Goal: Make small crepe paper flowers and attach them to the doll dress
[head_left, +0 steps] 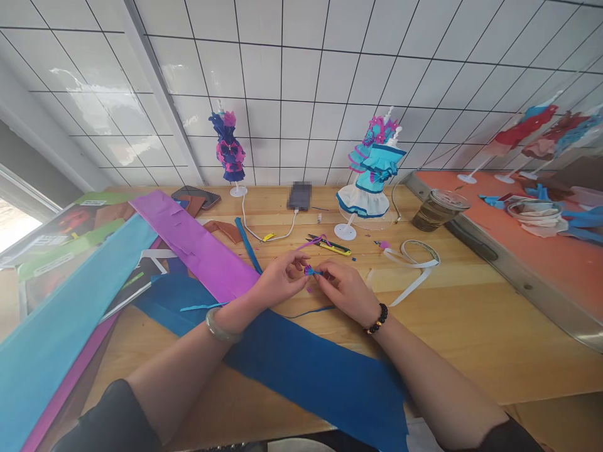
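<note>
Small blue-purple paper piece [311,271] sits pinched between our left hand [277,279] and right hand [343,290], fingertips closed on it above the tabletop [471,326] and blue crepe sheet [306,364]; looks mid-fold, next needs tight fingertip pinching.

A single head-worn camera looks forward and down from the near edge of the wooden worktop [471,339], close above it. It faces the white tiled wall [330,75] at the far side. Both forearms enter from the near edge, and the wide lens bends the edges.
</note>
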Available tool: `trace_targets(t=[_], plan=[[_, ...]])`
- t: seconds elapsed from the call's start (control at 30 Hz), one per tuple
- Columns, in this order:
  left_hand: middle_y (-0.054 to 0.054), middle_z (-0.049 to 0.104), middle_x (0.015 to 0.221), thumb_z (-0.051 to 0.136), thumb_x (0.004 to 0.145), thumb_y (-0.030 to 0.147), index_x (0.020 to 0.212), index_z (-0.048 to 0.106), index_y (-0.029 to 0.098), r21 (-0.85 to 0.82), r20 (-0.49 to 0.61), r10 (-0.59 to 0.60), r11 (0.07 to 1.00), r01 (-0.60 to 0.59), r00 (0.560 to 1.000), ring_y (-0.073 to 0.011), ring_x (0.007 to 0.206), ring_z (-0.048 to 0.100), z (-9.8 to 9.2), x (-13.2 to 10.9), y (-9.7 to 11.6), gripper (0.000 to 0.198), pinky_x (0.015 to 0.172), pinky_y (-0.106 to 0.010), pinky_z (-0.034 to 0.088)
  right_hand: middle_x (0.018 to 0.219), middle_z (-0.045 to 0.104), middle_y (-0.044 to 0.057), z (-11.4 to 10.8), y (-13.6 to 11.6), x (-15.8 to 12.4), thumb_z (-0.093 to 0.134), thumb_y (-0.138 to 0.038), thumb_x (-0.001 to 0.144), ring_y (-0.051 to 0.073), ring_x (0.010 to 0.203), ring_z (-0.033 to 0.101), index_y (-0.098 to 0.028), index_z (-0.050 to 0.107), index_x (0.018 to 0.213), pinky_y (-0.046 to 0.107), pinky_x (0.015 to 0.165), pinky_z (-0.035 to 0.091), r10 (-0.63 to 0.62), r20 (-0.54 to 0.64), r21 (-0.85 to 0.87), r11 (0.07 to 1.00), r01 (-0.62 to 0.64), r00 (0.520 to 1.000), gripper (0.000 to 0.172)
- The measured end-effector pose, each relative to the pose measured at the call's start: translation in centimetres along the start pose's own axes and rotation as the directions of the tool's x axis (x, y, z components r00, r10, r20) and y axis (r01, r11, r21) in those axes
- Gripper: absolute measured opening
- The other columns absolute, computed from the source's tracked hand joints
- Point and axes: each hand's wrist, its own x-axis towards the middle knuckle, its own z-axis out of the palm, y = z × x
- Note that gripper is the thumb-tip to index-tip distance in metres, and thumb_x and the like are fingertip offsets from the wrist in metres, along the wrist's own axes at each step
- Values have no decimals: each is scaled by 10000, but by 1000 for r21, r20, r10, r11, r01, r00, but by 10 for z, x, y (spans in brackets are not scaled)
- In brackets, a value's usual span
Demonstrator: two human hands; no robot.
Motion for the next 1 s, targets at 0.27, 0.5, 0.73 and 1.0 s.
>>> trace_targets(t=[0.27, 0.5, 0.73, 1.0], plan=[[-44, 611, 857, 526, 731, 195, 1021, 541, 159, -60, 7, -51, 997, 51, 999, -118, 771, 577, -1, 1, -5, 292, 651, -230, 479, 767, 584, 48, 0, -1, 0, 463, -254, 815, 160, 673, 502, -219, 605, 813, 285, 595, 393, 34, -7, 80, 996, -34, 999, 146], [-47, 592, 868, 524, 750, 193, 1081, 499, 167, -107, 17, -52, 993, 53, 999, -129, 812, 570, -2, 2, -6, 332, 675, -242, 477, 749, 576, 38, 0, 1, 0, 485, -245, 804, 156, 663, 489, -220, 613, 809, 275, 584, 373, 44, -2, 106, 993, -44, 999, 130], [-93, 523, 1134, 581, 743, 304, 1200, 429, 204, -102, 82, 11, 995, -2, 997, -182, 1039, 497, -7, -1, 5, 491, 832, -307, 455, 780, 573, 46, 2, 3, 0, 481, -210, 802, 154, 667, 504, -208, 581, 818, 281, 603, 384, -12, 39, 2, 1000, 12, 999, 101], [-32, 627, 933, 622, 717, 297, 1037, 583, 204, 95, 192, 70, 991, -89, 979, -145, 858, 556, -2, 3, -2, 336, 803, -284, 435, 815, 586, 54, -1, 2, 0, 443, -173, 823, 168, 773, 528, -204, 580, 867, 293, 688, 397, -64, 129, -95, 993, 77, 990, 147]])
